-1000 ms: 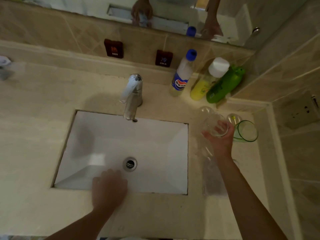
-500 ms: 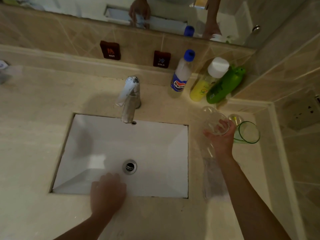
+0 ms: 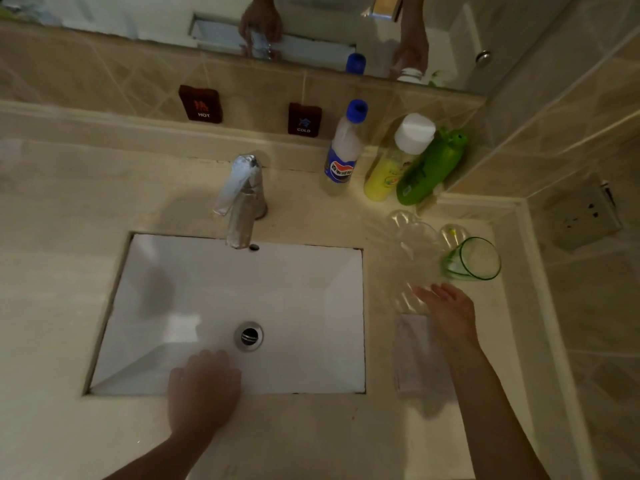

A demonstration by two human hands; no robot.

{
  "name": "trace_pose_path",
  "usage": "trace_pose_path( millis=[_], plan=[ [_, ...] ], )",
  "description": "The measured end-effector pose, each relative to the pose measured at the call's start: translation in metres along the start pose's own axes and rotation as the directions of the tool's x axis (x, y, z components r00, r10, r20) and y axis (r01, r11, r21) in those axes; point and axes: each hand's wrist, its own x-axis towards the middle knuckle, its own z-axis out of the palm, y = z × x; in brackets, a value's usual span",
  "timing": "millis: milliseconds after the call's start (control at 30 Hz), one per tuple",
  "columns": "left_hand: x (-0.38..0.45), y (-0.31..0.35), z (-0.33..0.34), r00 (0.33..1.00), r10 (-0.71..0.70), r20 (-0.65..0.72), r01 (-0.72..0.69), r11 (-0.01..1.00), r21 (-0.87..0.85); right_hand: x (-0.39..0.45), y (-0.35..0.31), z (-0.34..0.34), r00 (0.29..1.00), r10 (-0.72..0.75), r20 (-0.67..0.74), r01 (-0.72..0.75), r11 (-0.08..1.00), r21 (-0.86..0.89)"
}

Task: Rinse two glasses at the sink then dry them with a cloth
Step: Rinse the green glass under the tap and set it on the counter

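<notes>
My left hand (image 3: 204, 389) rests knuckles-up on the near rim of the white rectangular sink (image 3: 311, 306), fingers curled, grip holding nothing. My right hand (image 3: 446, 310) sits over the beige stone desk (image 3: 52, 237) right of the sink, fingers fairly straight, touching a clear glass (image 3: 410, 301) blurred at the fingertips; can't tell if it's gripped. Green-tinted glass tumbler (image 3: 472, 259) stands just beyond. Pale folded cloth (image 3: 415, 355) lies beside my wrist. Chrome faucet (image 3: 242, 202) behind the basin.
</notes>
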Motion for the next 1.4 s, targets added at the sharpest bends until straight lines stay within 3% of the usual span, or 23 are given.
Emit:
trace_pose_path(
  millis=[200,367,467,900,1167,1400],
  plan=[
    [0.000,0.001,-0.001,1.000,-0.013,0.007,0.013,1.000,-0.009,0.013,-0.006,-0.025,0.984,-0.034,-0.175,0.059,0.989,0.138],
    [0.001,0.000,0.001,1.000,-0.011,0.000,0.011,1.000,-0.003,0.028,-0.026,-0.015,0.966,-0.162,-0.200,0.202,0.959,0.199],
    [0.001,0.000,0.002,1.000,-0.017,0.002,0.017,1.000,-0.008,0.036,-0.029,-0.009,0.945,-0.219,-0.242,0.258,0.956,0.141],
    [0.003,0.000,0.004,0.999,-0.039,0.002,0.039,0.999,-0.038,0.045,-0.040,-0.030,0.917,-0.265,-0.298,0.343,0.905,0.251],
    [0.002,-0.003,0.008,0.999,-0.012,-0.032,0.011,1.000,-0.027,-0.035,-0.003,-0.052,0.927,-0.316,-0.199,0.363,0.889,0.278],
    [0.001,-0.002,0.007,0.998,-0.001,-0.070,-0.005,0.997,-0.074,-0.105,0.046,-0.015,0.948,-0.316,-0.036,0.318,0.942,0.107]
  ],
)
